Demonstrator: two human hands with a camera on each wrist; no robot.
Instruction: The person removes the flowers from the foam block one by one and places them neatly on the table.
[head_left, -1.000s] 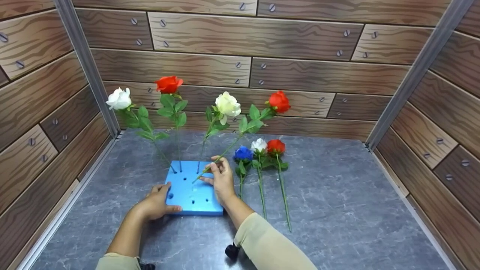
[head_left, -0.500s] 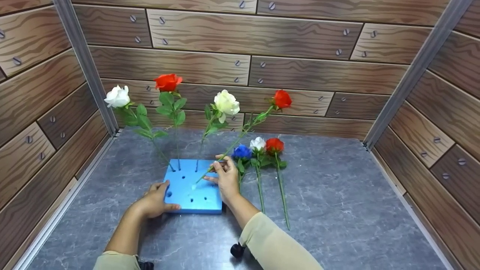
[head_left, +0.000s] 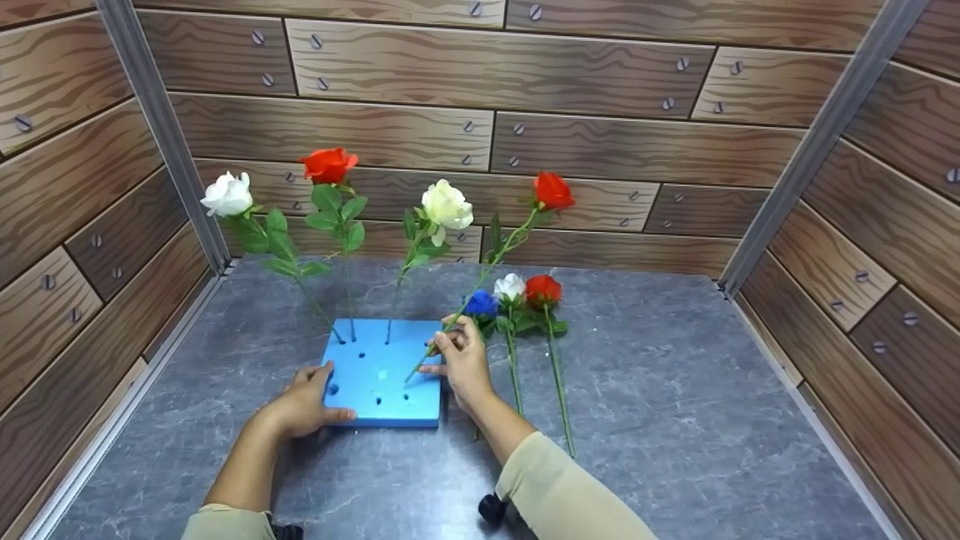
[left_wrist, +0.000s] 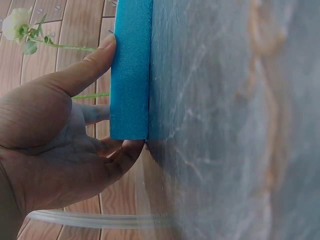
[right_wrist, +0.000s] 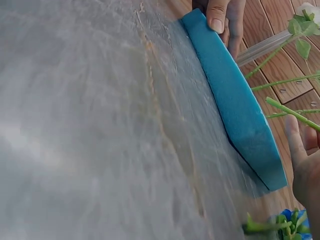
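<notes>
In the head view, my right hand (head_left: 466, 367) pinches the stem of a red artificial rose (head_left: 553, 191), which leans up and to the right. Its cut lower end (right_wrist: 275, 103) points down over the blue foam block (head_left: 356, 382), above the face in the right wrist view. My left hand (head_left: 300, 409) grips the block's near left corner, thumb on the top edge and fingers against the left side. Standing in holes along the block's far edge are a white rose (head_left: 227, 195), another red rose (head_left: 328, 165) and a cream rose (head_left: 448, 205).
Right of the block, a blue rose (head_left: 481, 302), a white rose (head_left: 510, 287) and a red rose (head_left: 544, 289) lie on the grey marbled table (head_left: 660, 390). Several holes, such as the front hole (head_left: 379, 401), show in the block. Wood-patterned walls (head_left: 420, 67) enclose the table.
My right hand has shifted slightly right and nearer, bringing the stem's lower end toward the block's front right; the held rose leans less. My left hand stays on the block.
</notes>
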